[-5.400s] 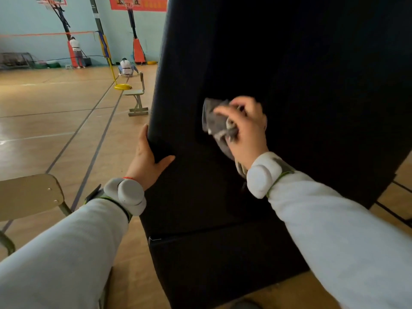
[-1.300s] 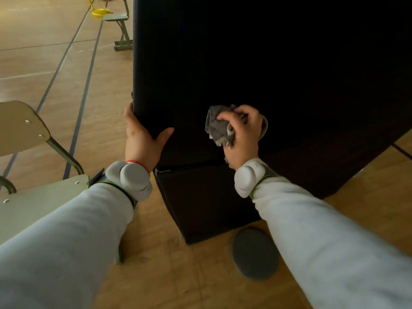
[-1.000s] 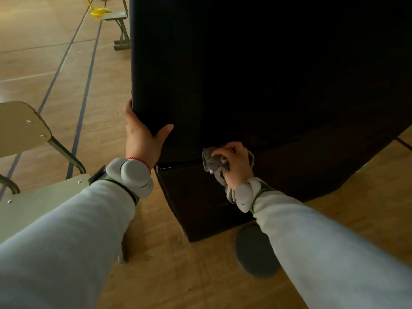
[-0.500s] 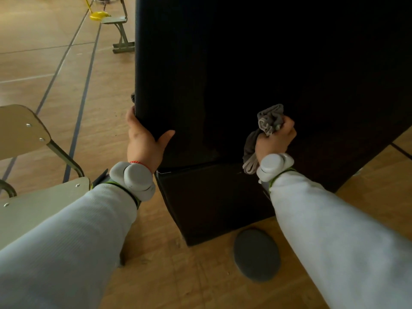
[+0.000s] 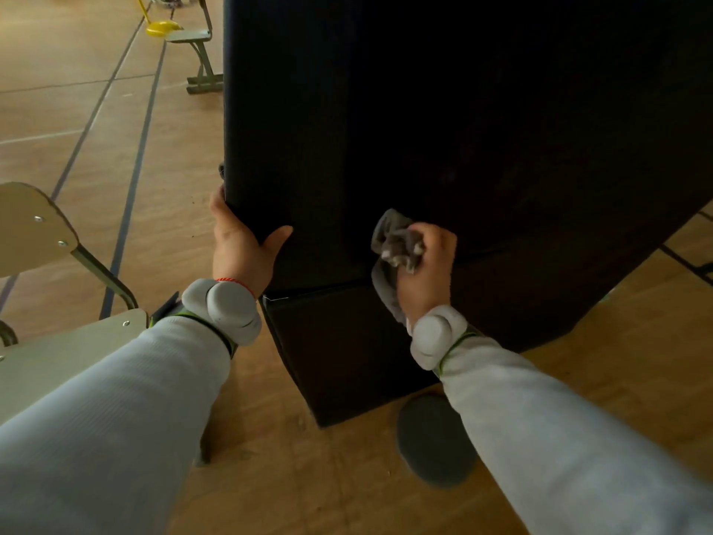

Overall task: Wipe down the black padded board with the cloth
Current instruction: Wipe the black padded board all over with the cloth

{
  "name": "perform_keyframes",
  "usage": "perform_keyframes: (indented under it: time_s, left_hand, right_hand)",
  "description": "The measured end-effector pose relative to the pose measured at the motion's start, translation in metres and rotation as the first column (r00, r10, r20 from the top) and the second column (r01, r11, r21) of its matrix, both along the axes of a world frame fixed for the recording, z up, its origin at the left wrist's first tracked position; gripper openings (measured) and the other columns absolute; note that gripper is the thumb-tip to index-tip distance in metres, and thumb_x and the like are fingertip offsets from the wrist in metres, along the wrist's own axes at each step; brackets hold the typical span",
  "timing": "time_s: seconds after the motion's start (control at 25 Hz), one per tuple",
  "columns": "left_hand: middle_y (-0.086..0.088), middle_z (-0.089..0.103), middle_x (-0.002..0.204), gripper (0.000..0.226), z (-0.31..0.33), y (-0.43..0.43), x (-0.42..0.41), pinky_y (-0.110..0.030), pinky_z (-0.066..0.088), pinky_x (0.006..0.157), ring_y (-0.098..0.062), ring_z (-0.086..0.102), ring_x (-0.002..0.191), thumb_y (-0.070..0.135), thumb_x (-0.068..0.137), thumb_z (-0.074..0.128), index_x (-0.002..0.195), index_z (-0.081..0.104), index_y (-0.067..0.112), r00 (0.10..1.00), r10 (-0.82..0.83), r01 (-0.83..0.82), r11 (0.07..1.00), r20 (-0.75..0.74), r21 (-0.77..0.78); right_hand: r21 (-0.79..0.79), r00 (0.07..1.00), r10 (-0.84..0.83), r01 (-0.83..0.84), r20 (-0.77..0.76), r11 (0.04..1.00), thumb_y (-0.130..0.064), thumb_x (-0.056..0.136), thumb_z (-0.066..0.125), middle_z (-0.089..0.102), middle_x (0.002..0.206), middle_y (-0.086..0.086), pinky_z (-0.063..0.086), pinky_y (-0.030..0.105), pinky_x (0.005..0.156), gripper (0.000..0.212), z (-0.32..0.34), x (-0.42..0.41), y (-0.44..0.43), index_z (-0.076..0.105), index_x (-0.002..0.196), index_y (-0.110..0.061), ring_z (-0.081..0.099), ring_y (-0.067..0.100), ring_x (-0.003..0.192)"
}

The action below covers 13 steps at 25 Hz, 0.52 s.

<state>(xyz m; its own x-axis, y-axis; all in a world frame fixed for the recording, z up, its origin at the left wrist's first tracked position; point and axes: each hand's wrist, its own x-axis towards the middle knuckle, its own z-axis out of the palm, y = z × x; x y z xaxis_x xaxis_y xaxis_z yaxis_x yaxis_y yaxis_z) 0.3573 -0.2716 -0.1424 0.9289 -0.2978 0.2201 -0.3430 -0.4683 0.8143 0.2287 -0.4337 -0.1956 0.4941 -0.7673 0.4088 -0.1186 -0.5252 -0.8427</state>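
The black padded board (image 5: 443,121) stands upright on a wooden floor and fills the upper right of the head view. My left hand (image 5: 241,245) grips its left edge, thumb on the front face and fingers behind. My right hand (image 5: 426,264) grips a bunched grey cloth (image 5: 395,243) and holds it against the board's lower front, just above the seam to the bottom section. A tail of the cloth hangs down beside my wrist.
A tan chair (image 5: 42,287) with a metal frame stands close at the left. A dark round disc (image 5: 434,438) lies on the floor below the board. Farther back are a small bench (image 5: 195,48) and a yellow base (image 5: 162,28).
My right hand with the cloth has moved left and a little down on the board since half a second ago. My left hand has kept its grip on the edge.
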Motion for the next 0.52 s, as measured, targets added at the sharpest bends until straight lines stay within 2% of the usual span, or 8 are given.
perform_keyframes:
  time_s: [0.08,0.12,0.16,0.28,0.32,0.4,0.44,0.52]
  left_hand:
    - [-0.012,0.037,0.14,0.086,0.0,0.0,0.0,-0.042,0.042,0.091,-0.033,0.044,0.123,0.026,0.083,0.068,0.145,0.008,0.02,1.0,0.007,-0.007,1.0,-0.016,0.0]
    - [-0.012,0.038,0.139,0.086,-0.003,0.0,0.0,-0.042,0.042,0.09,-0.033,0.044,0.122,0.027,0.082,0.068,0.145,0.008,0.02,1.0,0.007,-0.007,1.0,-0.02,0.007]
    - [-0.012,0.038,0.139,0.086,-0.003,0.0,0.001,-0.043,0.043,0.09,-0.034,0.045,0.121,0.028,0.082,0.068,0.144,0.009,0.02,1.0,0.006,-0.006,1.0,-0.012,0.012]
    - [-0.011,0.039,0.139,0.085,-0.002,0.0,0.003,-0.044,0.045,0.091,-0.033,0.046,0.121,0.03,0.082,0.068,0.144,0.009,0.018,0.999,0.007,-0.008,0.999,0.033,0.031]
    - [-0.011,0.038,0.139,0.085,-0.001,0.001,0.002,-0.044,0.044,0.092,-0.033,0.045,0.122,0.029,0.082,0.068,0.144,0.01,0.017,0.999,0.008,-0.009,1.0,0.035,0.03]
    - [-0.012,0.038,0.139,0.085,0.003,0.0,0.0,-0.041,0.043,0.094,-0.032,0.043,0.124,0.026,0.083,0.068,0.143,0.01,0.015,1.0,-0.004,0.004,1.0,0.013,0.016]
    - [-0.012,0.038,0.138,0.085,0.006,0.001,0.0,-0.04,0.043,0.094,-0.031,0.044,0.123,0.026,0.082,0.068,0.143,0.009,0.015,1.0,-0.016,0.016,1.0,0.001,0.026]
    - [-0.013,0.039,0.138,0.086,0.013,0.006,0.001,-0.04,0.044,0.091,-0.032,0.046,0.121,0.03,0.081,0.069,0.142,0.011,0.015,0.999,-0.034,0.035,0.996,-0.02,0.085]
  right_hand:
    - [0.086,0.952,-0.236,0.223,0.197,0.971,-0.008,0.081,0.051,0.047,0.109,0.019,0.043,0.028,0.078,0.026,0.014,0.009,-0.006,0.056,0.105,0.002,0.05,0.016,0.091]
    - [0.148,0.942,-0.249,0.219,0.227,0.964,-0.007,0.081,0.051,0.048,0.105,0.017,0.04,0.024,0.076,0.027,0.017,0.015,-0.004,0.056,0.106,0.004,0.049,0.012,0.088]
    - [0.164,0.958,-0.221,0.192,0.182,0.968,-0.005,0.079,0.053,0.048,0.106,0.016,0.038,0.022,0.075,0.029,0.018,0.02,0.0,0.056,0.107,0.003,0.047,0.01,0.087]
    - [-0.025,0.997,-0.042,0.04,-0.058,0.999,-0.002,0.078,0.061,0.038,0.121,0.012,0.036,0.023,0.084,0.033,-0.009,0.025,0.014,0.057,0.11,-0.007,0.042,0.02,0.105]
    - [-0.038,0.981,0.038,-0.046,-0.188,0.998,-0.004,0.081,0.059,0.037,0.122,0.01,0.037,0.026,0.089,0.031,-0.02,0.023,0.019,0.058,0.11,-0.013,0.041,0.024,0.111]
    - [-0.057,0.894,0.166,-0.208,-0.417,0.977,-0.004,0.083,0.055,0.04,0.125,0.011,0.036,0.032,0.095,0.036,-0.036,0.016,0.022,0.059,0.114,-0.02,0.04,0.028,0.114]
    - [-0.042,0.868,0.204,-0.249,-0.453,0.968,-0.001,0.082,0.053,0.042,0.125,0.013,0.037,0.034,0.095,0.04,-0.037,0.014,0.022,0.059,0.117,-0.021,0.041,0.029,0.114]
    - [-0.017,0.893,0.207,-0.233,-0.4,0.972,0.0,0.082,0.052,0.044,0.123,0.015,0.039,0.033,0.093,0.041,-0.028,0.011,0.026,0.058,0.118,-0.017,0.045,0.03,0.111]
